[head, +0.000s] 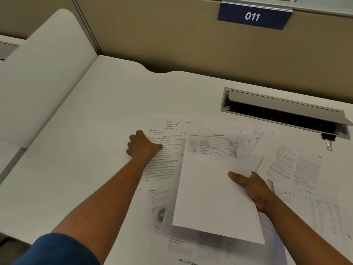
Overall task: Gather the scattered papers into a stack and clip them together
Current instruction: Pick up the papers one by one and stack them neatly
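Several printed papers lie scattered over the white desk (86,131). My right hand (250,188) grips a mostly blank sheet with a table at its top (212,184), lifted above the others, thumb on top. My left hand (142,145) rests at the left edge of a text sheet headed KANNADA (168,150), fingers curled down on that edge. A page with an eye picture (156,209) lies near me under the held sheet. More text pages (298,169) spread to the right. A small black binder clip (328,139) lies by the cable hatch.
An open grey cable hatch (282,111) is sunk in the desk at the back right. A beige partition with a blue sign reading 011 (254,16) stands behind. A white divider panel (38,73) rises on the left.
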`<state>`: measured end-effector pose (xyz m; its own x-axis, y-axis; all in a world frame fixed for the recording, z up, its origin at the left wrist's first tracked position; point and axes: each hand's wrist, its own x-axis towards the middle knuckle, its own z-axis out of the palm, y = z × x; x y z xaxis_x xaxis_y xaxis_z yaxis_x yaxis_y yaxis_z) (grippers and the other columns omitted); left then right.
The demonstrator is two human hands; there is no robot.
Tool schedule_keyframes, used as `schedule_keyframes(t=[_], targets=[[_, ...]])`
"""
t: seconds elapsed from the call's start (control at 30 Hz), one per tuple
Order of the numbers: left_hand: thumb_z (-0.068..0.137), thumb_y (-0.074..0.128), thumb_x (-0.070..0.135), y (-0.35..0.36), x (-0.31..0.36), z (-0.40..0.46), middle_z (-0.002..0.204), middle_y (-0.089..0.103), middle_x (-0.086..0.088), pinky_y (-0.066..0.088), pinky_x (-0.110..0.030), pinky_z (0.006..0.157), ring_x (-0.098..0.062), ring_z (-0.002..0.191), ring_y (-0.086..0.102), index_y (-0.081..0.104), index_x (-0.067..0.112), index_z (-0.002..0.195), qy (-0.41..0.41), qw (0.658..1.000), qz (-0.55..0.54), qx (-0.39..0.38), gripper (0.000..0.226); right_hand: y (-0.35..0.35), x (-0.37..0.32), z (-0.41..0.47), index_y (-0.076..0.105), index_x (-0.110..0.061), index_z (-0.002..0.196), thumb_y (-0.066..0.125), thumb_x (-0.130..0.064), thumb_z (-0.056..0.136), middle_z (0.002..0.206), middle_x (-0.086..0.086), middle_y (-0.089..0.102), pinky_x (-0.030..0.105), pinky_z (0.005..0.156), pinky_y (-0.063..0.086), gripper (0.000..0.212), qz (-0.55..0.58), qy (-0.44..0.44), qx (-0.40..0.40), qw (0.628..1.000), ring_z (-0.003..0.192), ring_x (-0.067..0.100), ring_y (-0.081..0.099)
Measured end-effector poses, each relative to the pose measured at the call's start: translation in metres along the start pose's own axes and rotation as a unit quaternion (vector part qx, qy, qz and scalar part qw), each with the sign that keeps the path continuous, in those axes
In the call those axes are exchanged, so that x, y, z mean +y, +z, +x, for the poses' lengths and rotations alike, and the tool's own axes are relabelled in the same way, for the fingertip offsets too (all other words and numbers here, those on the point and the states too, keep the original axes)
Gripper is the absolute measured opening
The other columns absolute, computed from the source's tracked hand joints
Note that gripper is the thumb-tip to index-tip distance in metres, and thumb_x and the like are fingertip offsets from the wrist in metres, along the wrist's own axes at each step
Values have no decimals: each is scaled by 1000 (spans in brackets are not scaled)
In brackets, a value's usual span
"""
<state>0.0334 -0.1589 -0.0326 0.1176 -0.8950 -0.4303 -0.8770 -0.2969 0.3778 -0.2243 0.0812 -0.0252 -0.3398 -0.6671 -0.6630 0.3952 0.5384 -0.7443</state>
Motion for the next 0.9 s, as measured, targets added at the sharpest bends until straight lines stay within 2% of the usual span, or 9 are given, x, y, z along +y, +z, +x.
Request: schedule_keyframes(t=[0.1,0.2,0.3,0.4,0.53,0.63,0.7,0.8,0.9], targets=[[66,91,37,-3,1,5,117,59,-4,35,-49,102,-31,111,59,43,15,125,-10,999,-49,-19,79,1,1,-1,69,-10,118,88,-32,64,110,12,76,51,92,56,61,-1,-2,-4,1000,100,34,73],[77,83,27,-6,1,3,104,67,1,39,-46,100,-25,97,63,56,17,107,3,997,-77,-5,42,1,0,-2,69,-11,117,88,-29,66,110,12,76,49,91,57,57,6,-13,-3,1000,98,33,74],[90,69,25,-14,1,-4,98,73,-4,49,-32,72,-17,76,62,63,17,91,70,994,-82,34,10,0,-1,-2,69,-10,116,78,-18,80,109,12,77,50,91,57,38,8,-14,2,1000,98,33,73],[96,60,20,-35,4,-17,89,69,-2,37,-24,53,-11,63,54,64,10,89,141,983,-92,78,13,-1,-1,-3,68,-9,119,83,-25,75,111,13,76,55,94,54,49,6,-15,11,1000,99,35,73],[99,52,15,-77,15,-38,86,61,2,36,-26,54,-12,64,51,64,7,95,204,968,-74,128,15,0,-1,-5,69,-12,116,97,-56,30,106,9,78,50,89,57,100,-11,-27,14,999,96,32,74],[99,55,18,-116,27,-54,89,61,0,39,-28,65,-16,76,55,68,8,98,240,955,-79,156,16,-1,1,-5,65,-9,122,93,-45,48,110,10,76,52,93,56,87,-11,-25,34,999,100,33,73],[98,61,23,-141,35,-66,90,64,2,41,-24,62,-13,71,59,69,11,100,253,949,-116,148,14,-1,2,-6,65,-9,122,86,-36,58,110,9,76,54,95,55,72,-3,-25,42,999,101,32,72],[95,67,29,-165,40,-76,86,71,8,49,-20,56,-6,67,68,69,18,97,240,942,-226,60,11,0,5,-9,70,-14,111,85,-37,58,103,5,78,48,94,56,60,-3,-33,47,998,98,30,74],[90,73,25,-148,40,-75,85,75,0,59,-32,68,-14,68,70,73,14,90,216,943,-253,-22,11,3,5,-11,66,-12,120,84,-32,69,108,7,77,48,94,56,58,-1,-45,51,998,100,30,72]])
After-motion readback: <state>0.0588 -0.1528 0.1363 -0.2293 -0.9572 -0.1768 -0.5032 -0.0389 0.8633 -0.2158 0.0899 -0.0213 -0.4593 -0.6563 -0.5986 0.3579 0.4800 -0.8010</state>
